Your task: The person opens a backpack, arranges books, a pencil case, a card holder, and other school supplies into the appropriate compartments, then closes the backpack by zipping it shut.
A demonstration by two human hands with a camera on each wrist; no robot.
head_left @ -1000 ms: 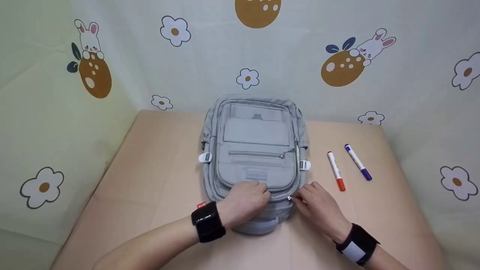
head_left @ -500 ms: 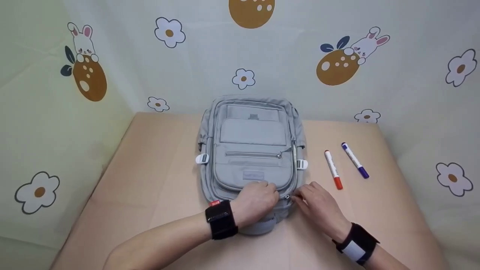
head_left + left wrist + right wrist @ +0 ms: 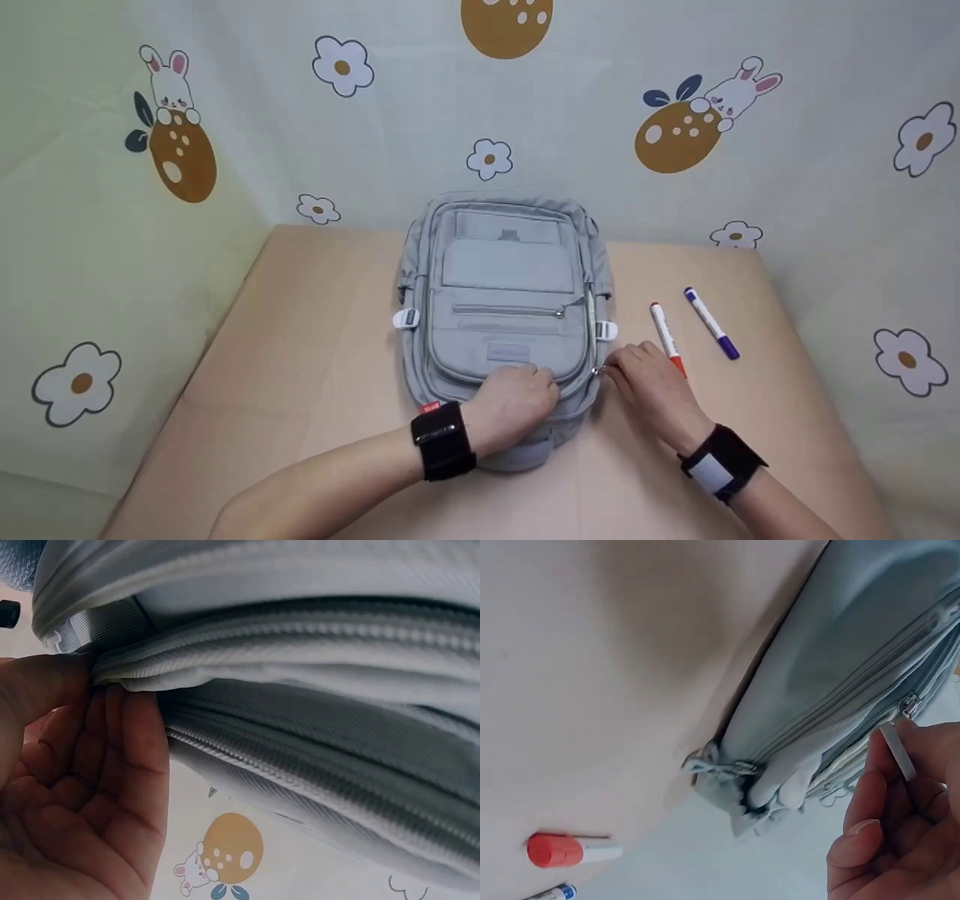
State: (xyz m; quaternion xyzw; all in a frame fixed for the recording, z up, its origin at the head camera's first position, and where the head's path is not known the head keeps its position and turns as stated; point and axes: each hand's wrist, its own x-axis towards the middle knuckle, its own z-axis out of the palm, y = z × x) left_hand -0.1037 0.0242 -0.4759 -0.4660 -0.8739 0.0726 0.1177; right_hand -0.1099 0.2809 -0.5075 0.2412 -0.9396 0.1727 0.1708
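Backpack (image 3: 506, 330), made of soft grey cloth, is lying front up near the middle of the table (image 3: 300, 360), its far end pointing to twelve o'clock. Its front is showing a flat pocket (image 3: 508, 266), a short straight zip (image 3: 506, 310) and a small rectangular label (image 3: 508, 352); one white buckle (image 3: 406, 319) is sitting at nine o'clock, another at three. Close up, rows of zip teeth (image 3: 367, 630) are curving apart with dark folds between them. At six o'clock the left hand (image 3: 514, 409) is pinching the cloth edge between thumb and fingers. At four o'clock the right hand (image 3: 656, 386) is pinching a slim pull tab (image 3: 898, 752) beside a metal zip slider (image 3: 909, 703). Smooth and peach-coloured, the table is bearing two pens toward three o'clock: a red marker (image 3: 664, 330) nearer the bag, a blue marker (image 3: 711, 322) farther out. Pale cloth walls (image 3: 420, 97) are rising around, displaying printed flowers, with rabbits clinging to orange-brown ovals at ten and between one and two o'clock.
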